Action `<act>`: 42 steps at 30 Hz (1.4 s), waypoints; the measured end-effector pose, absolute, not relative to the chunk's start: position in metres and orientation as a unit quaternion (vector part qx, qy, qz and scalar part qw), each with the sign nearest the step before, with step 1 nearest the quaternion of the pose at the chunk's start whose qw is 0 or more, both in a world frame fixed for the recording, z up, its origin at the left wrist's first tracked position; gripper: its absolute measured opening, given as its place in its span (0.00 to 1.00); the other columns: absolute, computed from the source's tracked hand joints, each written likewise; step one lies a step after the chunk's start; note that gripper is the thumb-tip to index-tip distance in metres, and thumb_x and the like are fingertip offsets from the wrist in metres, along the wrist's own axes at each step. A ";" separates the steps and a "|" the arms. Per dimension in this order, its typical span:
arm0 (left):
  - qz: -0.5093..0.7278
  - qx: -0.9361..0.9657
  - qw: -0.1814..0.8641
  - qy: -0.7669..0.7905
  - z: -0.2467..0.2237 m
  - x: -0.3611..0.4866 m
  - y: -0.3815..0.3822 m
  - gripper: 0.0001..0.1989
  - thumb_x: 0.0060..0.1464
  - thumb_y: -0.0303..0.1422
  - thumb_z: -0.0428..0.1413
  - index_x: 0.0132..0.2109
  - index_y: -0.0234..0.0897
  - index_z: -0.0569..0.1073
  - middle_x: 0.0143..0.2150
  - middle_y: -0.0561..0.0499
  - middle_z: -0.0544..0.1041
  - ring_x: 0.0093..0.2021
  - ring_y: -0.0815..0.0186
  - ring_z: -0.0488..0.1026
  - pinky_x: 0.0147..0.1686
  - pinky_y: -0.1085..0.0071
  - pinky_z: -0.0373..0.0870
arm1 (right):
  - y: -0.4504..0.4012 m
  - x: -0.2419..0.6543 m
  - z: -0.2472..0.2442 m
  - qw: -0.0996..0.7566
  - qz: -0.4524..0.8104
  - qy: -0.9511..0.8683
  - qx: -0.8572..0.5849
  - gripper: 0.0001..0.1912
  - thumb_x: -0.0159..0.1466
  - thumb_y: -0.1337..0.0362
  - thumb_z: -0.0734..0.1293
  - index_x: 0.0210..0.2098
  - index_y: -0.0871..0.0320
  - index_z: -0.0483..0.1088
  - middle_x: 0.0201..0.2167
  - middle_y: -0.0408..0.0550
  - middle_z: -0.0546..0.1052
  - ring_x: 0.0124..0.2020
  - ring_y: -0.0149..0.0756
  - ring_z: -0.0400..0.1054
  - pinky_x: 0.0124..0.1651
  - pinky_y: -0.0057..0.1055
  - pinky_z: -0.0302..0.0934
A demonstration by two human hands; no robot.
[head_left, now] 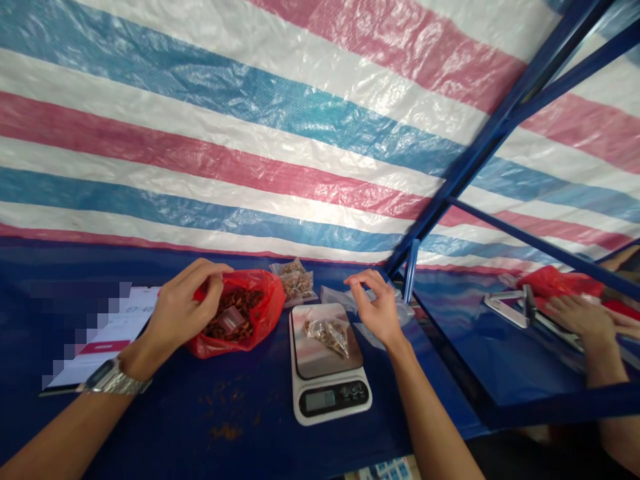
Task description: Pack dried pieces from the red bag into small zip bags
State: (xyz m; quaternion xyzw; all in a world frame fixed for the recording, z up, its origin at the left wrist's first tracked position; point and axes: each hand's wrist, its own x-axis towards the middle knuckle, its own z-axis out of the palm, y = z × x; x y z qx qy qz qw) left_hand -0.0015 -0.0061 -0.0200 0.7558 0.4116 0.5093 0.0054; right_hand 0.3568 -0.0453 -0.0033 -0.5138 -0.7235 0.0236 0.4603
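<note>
My left hand [193, 297] is closed on the left rim of an open red plastic bag [270, 303]. Dark brown pieces [243, 303] fill the bag, and a small clear packet [231, 320] lies on them. To the right, a white kitchen scale [330, 407] bears a small clear bag of brown pieces [330, 335] on its metal plate; its display seems to read 0.0. My right hand [370, 297] hovers beyond the scale's right corner, fingers loosely curled, nothing seen between them.
Filled clear bags [297, 283] lie behind the scale, and clear plastic bags [405, 310] lie behind my right hand. A screen [107, 333] is at the left. Past a blue frame [450, 193], another person's hand [583, 317] is near a phone [506, 310] and red bag [563, 281].
</note>
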 end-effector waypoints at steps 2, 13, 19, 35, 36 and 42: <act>0.505 0.756 0.007 0.416 -0.019 -0.001 -0.006 0.09 0.66 0.30 0.51 0.46 0.45 0.77 0.41 0.52 0.80 0.41 0.60 0.79 0.49 0.66 0.72 | -0.046 0.355 -0.002 0.457 0.030 -0.730 -0.507 0.13 0.74 0.58 0.63 0.36 0.52 0.76 0.34 0.47 0.80 0.40 0.43 0.71 0.48 0.41 0.63; 0.510 0.758 -0.014 0.406 -0.017 0.000 -0.006 0.09 0.67 0.31 0.51 0.45 0.45 0.76 0.39 0.50 0.80 0.38 0.59 0.79 0.45 0.64 0.73 | -0.055 0.350 0.006 0.371 0.092 -0.794 -0.473 0.08 0.73 0.60 0.66 0.44 0.53 0.77 0.41 0.47 0.81 0.44 0.41 0.71 0.53 0.41 0.60; 0.516 0.761 -0.015 0.393 -0.019 -0.001 -0.005 0.09 0.67 0.29 0.51 0.46 0.44 0.76 0.40 0.50 0.80 0.39 0.60 0.79 0.45 0.64 0.74 | -0.068 0.336 0.009 0.243 0.170 -0.825 -0.481 0.22 0.65 0.58 0.75 0.58 0.49 0.73 0.49 0.47 0.79 0.50 0.44 0.69 0.59 0.45 0.57; 0.476 0.711 0.308 0.416 -0.014 0.014 -0.015 0.21 0.64 0.45 0.56 0.58 0.39 0.73 0.53 0.44 0.80 0.53 0.55 0.78 0.55 0.60 0.73 | -0.007 0.206 0.031 0.439 0.379 -0.752 -0.314 0.12 0.69 0.56 0.67 0.49 0.52 0.66 0.41 0.44 0.77 0.43 0.35 0.74 0.49 0.33 0.68; 0.487 0.693 0.329 0.418 -0.014 0.012 -0.011 0.21 0.65 0.46 0.55 0.57 0.39 0.73 0.52 0.45 0.81 0.51 0.56 0.78 0.53 0.61 0.74 | -0.001 0.201 0.029 0.435 0.407 -0.743 -0.305 0.14 0.69 0.55 0.66 0.52 0.52 0.65 0.42 0.45 0.77 0.44 0.36 0.75 0.50 0.34 0.69; 0.577 0.600 0.313 0.457 -0.015 -0.008 0.008 0.17 0.65 0.48 0.55 0.44 0.38 0.74 0.35 0.53 0.77 0.35 0.65 0.73 0.39 0.69 0.71 | -0.008 0.187 0.015 0.305 0.271 -0.811 -0.419 0.10 0.69 0.55 0.67 0.39 0.55 0.71 0.35 0.47 0.79 0.37 0.40 0.75 0.42 0.35 0.67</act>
